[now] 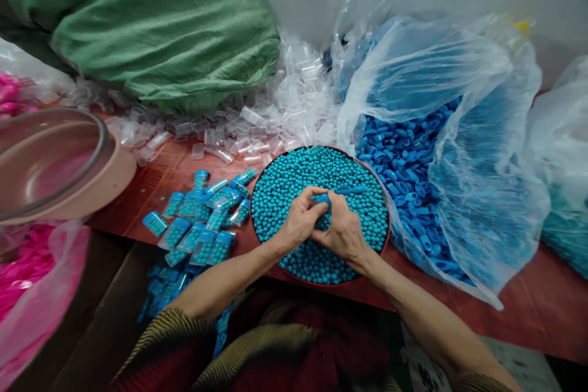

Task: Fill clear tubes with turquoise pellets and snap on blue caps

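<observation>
Over a round red-rimmed tub (389,233) of small turquoise balls (294,174), both hands meet at a small container with a blue cap (323,200). My left hand (301,217) pinches it from the left, thumb against the cap. My right hand (342,229) closes round its other side, and the fingers cover most of the container's body. Just beyond the right fingers, a slim blue tool (351,190), perhaps a scoop, lies on the balls. Left of the tub is a pile of filled clear containers with blue caps (202,214).
Empty clear containers (294,104) heap along the wall beside a green sack (174,30). At right, an open plastic bag (487,165) spills blue caps (408,190). A pink basin (110,177) stands at left, above a bag of pink pieces (27,263). The table (156,180) is red.
</observation>
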Demonstrator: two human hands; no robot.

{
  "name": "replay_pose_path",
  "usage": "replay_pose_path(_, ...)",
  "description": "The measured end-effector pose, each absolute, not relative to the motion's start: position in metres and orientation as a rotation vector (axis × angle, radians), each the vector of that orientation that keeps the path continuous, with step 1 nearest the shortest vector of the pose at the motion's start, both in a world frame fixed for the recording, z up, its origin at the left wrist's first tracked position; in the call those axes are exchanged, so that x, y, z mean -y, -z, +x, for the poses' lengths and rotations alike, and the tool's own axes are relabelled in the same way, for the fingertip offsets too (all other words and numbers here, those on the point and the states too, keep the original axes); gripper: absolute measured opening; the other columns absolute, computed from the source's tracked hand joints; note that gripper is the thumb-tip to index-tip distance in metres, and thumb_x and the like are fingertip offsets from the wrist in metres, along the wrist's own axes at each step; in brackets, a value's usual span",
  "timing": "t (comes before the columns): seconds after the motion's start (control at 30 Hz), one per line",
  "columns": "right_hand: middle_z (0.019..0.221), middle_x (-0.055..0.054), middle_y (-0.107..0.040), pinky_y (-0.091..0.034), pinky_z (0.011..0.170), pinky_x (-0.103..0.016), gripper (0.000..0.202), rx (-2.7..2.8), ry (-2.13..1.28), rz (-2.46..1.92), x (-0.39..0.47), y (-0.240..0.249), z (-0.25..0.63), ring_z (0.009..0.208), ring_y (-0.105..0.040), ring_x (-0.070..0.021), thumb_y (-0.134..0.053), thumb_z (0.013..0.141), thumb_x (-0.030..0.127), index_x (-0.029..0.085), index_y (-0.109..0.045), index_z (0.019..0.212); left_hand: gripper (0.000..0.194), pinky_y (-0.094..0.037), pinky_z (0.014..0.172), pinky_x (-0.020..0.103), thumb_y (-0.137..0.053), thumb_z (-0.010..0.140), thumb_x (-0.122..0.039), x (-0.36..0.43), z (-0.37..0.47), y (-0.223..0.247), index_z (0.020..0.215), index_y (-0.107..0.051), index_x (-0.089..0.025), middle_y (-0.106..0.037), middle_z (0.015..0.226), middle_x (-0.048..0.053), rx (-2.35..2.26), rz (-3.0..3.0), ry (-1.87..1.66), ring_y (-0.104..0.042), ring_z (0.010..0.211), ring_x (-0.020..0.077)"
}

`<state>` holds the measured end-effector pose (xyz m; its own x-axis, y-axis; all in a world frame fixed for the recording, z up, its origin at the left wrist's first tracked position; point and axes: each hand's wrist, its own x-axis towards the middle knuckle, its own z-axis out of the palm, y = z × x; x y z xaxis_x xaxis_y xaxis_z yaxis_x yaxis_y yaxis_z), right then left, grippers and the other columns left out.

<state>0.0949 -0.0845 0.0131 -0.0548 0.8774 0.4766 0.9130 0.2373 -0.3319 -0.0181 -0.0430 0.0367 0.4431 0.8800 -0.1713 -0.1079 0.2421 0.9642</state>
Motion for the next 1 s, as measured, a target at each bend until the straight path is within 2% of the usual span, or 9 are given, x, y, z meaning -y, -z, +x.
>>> replay_pose_path(0.17, 0.093, -0.016, -0.059, -0.051, 0.05, -0.035, 0.07, 1.96, 0.022, -1.663, 0.083, -0.009, 0.088, 0.073, -0.062, -0.0272, -0.049, 0.082, 0.052, 0.006, -0.033, 0.133, 0.018, -0.03, 0.053, 0.021, -0.055, 0.078, -0.024, 0.044, -0.019, -0.034, 0.095, -0.057, -0.018, -0.038, 0.059, -0.006, -1.011, 1.264, -0.837, -0.036, 0.054, 0.0082)
replay_pose_path(0.27, 0.107, -0.019, -0.058, -0.052, 0.051, -0.034, 0.068, 2.046, -0.105, -1.668, 0.083, -0.019, 0.083, 0.079, -0.064, -0.0273, -0.047, 0.086, 0.048, 0.01, -0.027, 0.139, 0.022, -0.037, 0.059, 0.022, -0.05, 0.082, -0.024, 0.04, -0.038, -0.037, 0.102, -0.057, -0.019, -0.048, 0.068, -0.004, -1.08, 1.486, -0.849, -0.043, 0.06, 0.0098)
replay_pose_path(0.37, 0.12, -0.02, -0.054, -0.054, 0.058, -0.036, 0.069, 2.079, -0.228, -1.637, 0.085, -0.027, 0.088, 0.085, -0.064, -0.0263, -0.046, 0.088, 0.048, 0.014, -0.024, 0.143, 0.028, -0.044, 0.072, 0.025, -0.049, 0.084, -0.024, 0.032, -0.079, -0.04, 0.112, -0.057, -0.021, -0.061, 0.086, 0.0, -1.261, 1.73, -0.855, -0.054, 0.073, 0.013)
replay_pose_path(0.47, 0.115, -0.016, -0.058, -0.055, 0.064, -0.037, 0.062, 2.042, -0.294, -1.633, 0.089, -0.026, 0.102, 0.078, -0.064, -0.0231, -0.045, 0.089, 0.046, 0.016, -0.031, 0.141, 0.034, -0.045, 0.086, 0.03, -0.048, 0.086, -0.024, 0.028, -0.134, -0.043, 0.119, -0.056, -0.022, -0.064, 0.108, 0.004, -1.593, 1.922, -0.832, -0.06, 0.093, 0.0178)
replay_pose_path(0.57, 0.107, -0.013, -0.062, -0.053, 0.067, -0.035, 0.051, 2.061, -0.323, -1.618, 0.096, -0.019, 0.114, 0.074, -0.063, -0.0205, -0.043, 0.091, 0.043, 0.017, -0.041, 0.135, 0.039, -0.044, 0.092, 0.039, -0.045, 0.088, -0.026, 0.023, -0.175, -0.042, 0.126, -0.054, -0.024, -0.062, 0.117, 0.008, -2.014, 2.108, -0.582, -0.056, 0.107, 0.0258)
replay_pose_path(0.63, 0.103, -0.011, -0.063, -0.052, 0.067, -0.033, 0.046, 2.065, -0.329, -1.612, 0.102, -0.017, 0.119, 0.07, -0.062, -0.0185, -0.043, 0.092, 0.041, 0.017, -0.046, 0.131, 0.04, -0.041, 0.094, 0.046, -0.043, 0.088, -0.025, 0.014, -0.184, -0.037, 0.127, -0.054, -0.024, -0.058, 0.122, 0.011, -2.144, 2.238, -0.396, -0.049, 0.118, 0.0312)
replay_pose_path(0.77, 0.095, -0.008, -0.064, -0.051, 0.065, -0.029, 0.04, 2.034, -0.338, -1.622, 0.116, -0.019, 0.123, 0.067, -0.061, -0.016, -0.043, 0.092, 0.04, 0.017, -0.051, 0.125, 0.042, -0.034, 0.102, 0.047, -0.042, 0.089, -0.025, -0.019, -0.169, -0.012, 0.13, -0.049, -0.023, -0.05, 0.135, 0.009, -1.903, 2.46, -0.266, -0.037, 0.13, 0.0294)
replay_pose_path(0.87, 0.088, -0.006, -0.065, -0.05, 0.064, -0.028, 0.039, 1.996, -0.344, -1.646, 0.126, -0.019, 0.13, 0.065, -0.061, -0.0152, -0.044, 0.092, 0.041, 0.016, -0.053, 0.121, 0.042, -0.036, 0.098, 0.047, -0.036, 0.093, -0.035, -0.042, -0.156, 0.008, 0.132, -0.045, -0.023, -0.049, 0.136, 0.01, -1.752, 2.476, -0.126, -0.04, 0.126, 0.0288)
replay_pose_path(1.0, 0.088, -0.005, -0.066, -0.051, 0.062, -0.028, 0.039, 1.933, -0.344, -1.688, 0.138, -0.015, 0.148, 0.061, -0.061, -0.0141, -0.045, 0.092, 0.042, 0.016, -0.055, 0.12, 0.036, -0.04, 0.09, 0.049, -0.035, 0.093, -0.038, -0.038, -0.159, 0.021, 0.118, -0.058, -0.025, -0.048, 0.136, 0.01, -1.774, 2.499, 0.016, -0.046, 0.118, 0.031)
